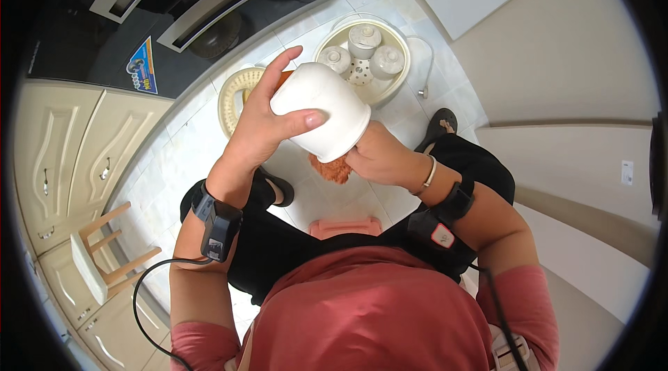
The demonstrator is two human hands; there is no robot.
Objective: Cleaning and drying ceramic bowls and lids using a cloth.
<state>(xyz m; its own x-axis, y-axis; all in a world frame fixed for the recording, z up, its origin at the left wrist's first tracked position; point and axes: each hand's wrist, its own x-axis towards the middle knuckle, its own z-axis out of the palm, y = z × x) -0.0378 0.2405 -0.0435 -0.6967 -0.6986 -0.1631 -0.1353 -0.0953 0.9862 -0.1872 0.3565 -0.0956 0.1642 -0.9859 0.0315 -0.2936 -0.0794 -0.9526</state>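
A white ceramic cup or small jar (323,110) is held tilted in my left hand (261,115). My left thumb lies across its side, and the fingers reach around its far side. My right hand (383,154) is at the wider rim, with a reddish-brown cloth (333,168) hanging below it. The fingertips of that hand are hidden behind or inside the rim. Beyond the cup, a cream oval steamer-type appliance (404,76) on the floor holds three lidded white jars (364,39).
A cream perforated tray (229,94) lies partly behind my left hand. A power cord with a plug (424,91) rests on the tiled floor. A black glass-fronted appliance (151,31), cream cabinets (57,146) and a small wooden stool (96,261) stand leftward. A pink plastic object (345,228) is below me.
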